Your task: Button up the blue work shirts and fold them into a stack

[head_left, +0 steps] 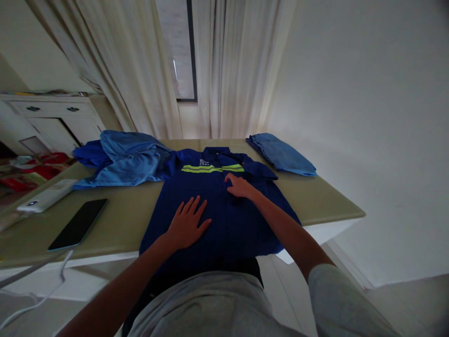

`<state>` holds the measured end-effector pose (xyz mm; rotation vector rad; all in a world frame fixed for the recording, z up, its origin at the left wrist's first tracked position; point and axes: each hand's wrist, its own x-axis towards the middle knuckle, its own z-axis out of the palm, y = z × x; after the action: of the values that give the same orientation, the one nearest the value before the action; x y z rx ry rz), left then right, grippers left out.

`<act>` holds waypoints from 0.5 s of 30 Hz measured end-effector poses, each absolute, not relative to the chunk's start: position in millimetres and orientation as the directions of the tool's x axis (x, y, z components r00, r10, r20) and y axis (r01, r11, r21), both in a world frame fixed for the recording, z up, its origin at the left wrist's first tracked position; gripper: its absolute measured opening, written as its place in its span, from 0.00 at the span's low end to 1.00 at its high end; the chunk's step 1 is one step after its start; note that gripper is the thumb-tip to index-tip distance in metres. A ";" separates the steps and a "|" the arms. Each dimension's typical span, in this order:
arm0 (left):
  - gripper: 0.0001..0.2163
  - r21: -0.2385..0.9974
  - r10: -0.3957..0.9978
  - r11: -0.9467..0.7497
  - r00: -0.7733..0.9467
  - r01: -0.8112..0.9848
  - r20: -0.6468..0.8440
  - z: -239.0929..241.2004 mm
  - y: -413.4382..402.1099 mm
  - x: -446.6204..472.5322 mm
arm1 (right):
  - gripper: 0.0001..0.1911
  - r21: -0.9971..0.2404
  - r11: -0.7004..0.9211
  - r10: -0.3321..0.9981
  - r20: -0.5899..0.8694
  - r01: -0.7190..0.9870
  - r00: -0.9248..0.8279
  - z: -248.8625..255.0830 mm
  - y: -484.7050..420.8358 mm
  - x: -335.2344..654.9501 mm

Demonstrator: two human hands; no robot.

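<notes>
A dark blue short-sleeved work shirt [206, 201] is spread front-up on the table, its collar at the far end and its lower hem hanging over the near edge. Yellow-green reflective bands cross its chest, and white lettering shows above one of them. My left hand [187, 224] lies flat on the lower part of the shirt with fingers spread. At the front placket, just below the band, my right hand [241, 186] has its fingers curled and closed on the shirt's fabric; its lower fingers are partly hidden.
A crumpled light blue garment [131, 157] lies left on the table [329, 201], over a brighter blue one [91, 153]. A folded blue garment [284, 154] rests far right, near the wall. At left are a phone [79, 224], a white device [49, 195] and a white cable [62, 276].
</notes>
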<state>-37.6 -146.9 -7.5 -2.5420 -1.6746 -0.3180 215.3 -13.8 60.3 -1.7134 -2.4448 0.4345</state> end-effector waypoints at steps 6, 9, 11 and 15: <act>0.28 0.012 0.914 -0.367 0.358 0.930 0.189 27.8 -145.8 -19.7 | 0.17 -0.235 0.210 0.977 0.012 0.949 -0.213 57.2 -23.5 201.8; 0.20 -0.002 0.944 -0.310 0.308 0.951 0.117 48.4 -109.0 6.5 | 0.18 -0.205 0.161 0.986 0.068 0.966 -0.150 51.9 -26.4 195.1; 0.16 0.053 0.960 -0.276 0.271 0.960 0.075 55.2 -78.9 26.0 | 0.14 -0.202 0.188 0.981 0.092 0.961 -0.173 46.7 -27.4 197.1; 0.15 0.257 0.987 -0.159 0.151 0.953 0.051 49.8 -31.3 59.2 | 0.10 -0.280 0.322 0.947 0.102 0.904 -0.305 37.0 -22.5 211.2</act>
<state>59.2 -31.3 49.8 -2.5009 -2.1337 -0.3444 211.2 -22.5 37.0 -1.6789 -2.3419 0.2472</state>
